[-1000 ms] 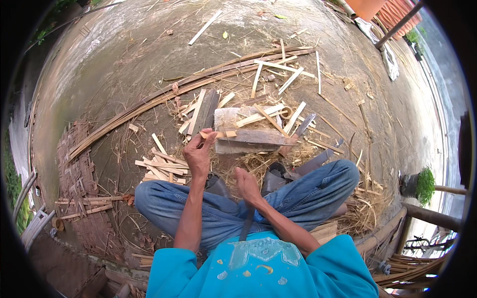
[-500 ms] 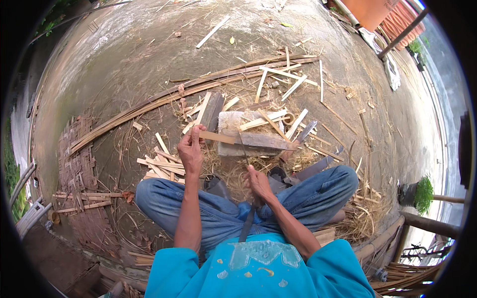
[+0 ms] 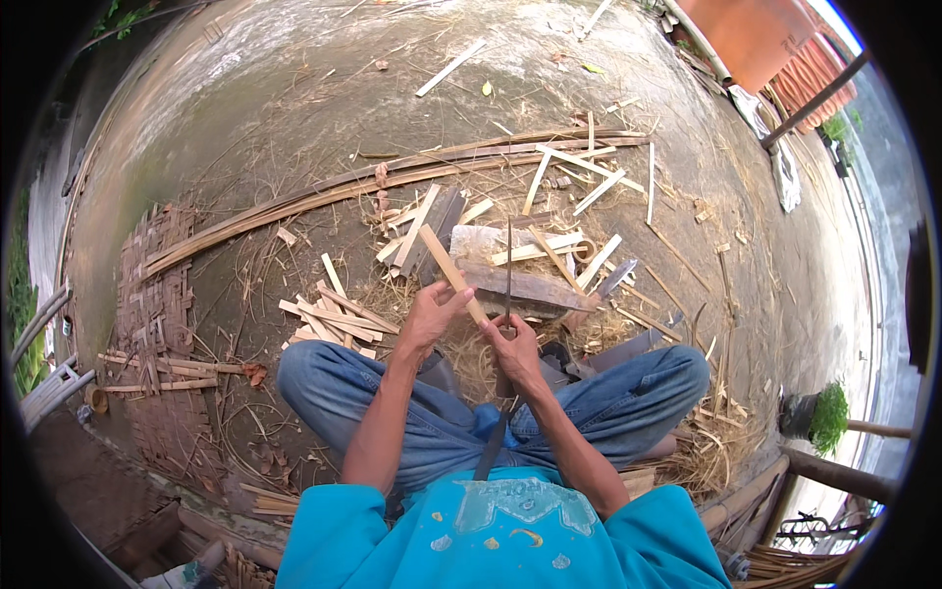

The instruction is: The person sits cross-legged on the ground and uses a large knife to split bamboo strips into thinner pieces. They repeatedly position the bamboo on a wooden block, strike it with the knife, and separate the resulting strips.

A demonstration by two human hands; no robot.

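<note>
My left hand [image 3: 434,316] is closed on a flat bamboo strip [image 3: 444,258], which slants from upper left down to my right hand [image 3: 513,349]. My right hand is wrapped round the handle of a thin-bladed knife [image 3: 509,263], its blade pointing away from me. The fingertips of that hand also touch the strip's near end. Just beyond both hands, a worn wooden piece [image 3: 530,286] lies across the front of a pale block [image 3: 471,240]. More split strips [image 3: 535,249] rest on the block.
Cut bamboo strips [image 3: 339,319] are heaped by my left knee. Long bamboo lengths [image 3: 294,208] curve across the ground beyond the block. Shavings [image 3: 702,456] pile up by my right knee. A woven mat [image 3: 157,294] lies at the left, and a potted plant [image 3: 829,414] stands at the right.
The strip has swung from nearly level to steeply slanted, its near end now at my right hand. My two hands have come closer together, and the knife blade points more straight ahead.
</note>
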